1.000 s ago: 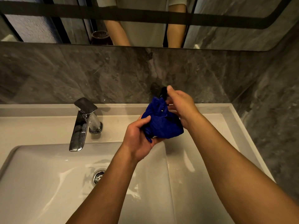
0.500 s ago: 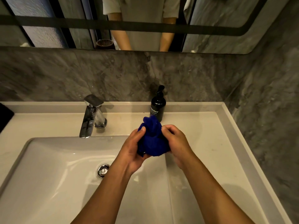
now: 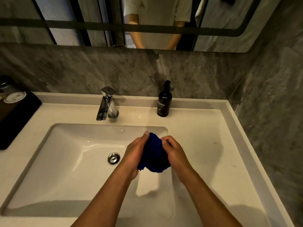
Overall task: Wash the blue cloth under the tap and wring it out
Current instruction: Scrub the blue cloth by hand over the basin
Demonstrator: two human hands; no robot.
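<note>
Blue cloth (image 3: 153, 154) bunched between both hands over right end of basin (image 3: 65, 161). Left hand (image 3: 135, 154) grips cloth at 9 o'clock side, fingers curled round it; right hand (image 3: 176, 155) pinches 3 o'clock side. Tap (image 3: 106, 104) at 11 o'clock from cloth, well apart. Drain (image 3: 114, 158) just left of left hand. Dark bottle (image 3: 164, 102) at 12 o'clock on counter.

A dark pump bottle (image 3: 164, 102) stands on the white countertop (image 3: 205, 128) at one o'clock, a black tray (image 3: 18, 118) with jars at nine, a mirror (image 3: 65, 22) at twelve.
</note>
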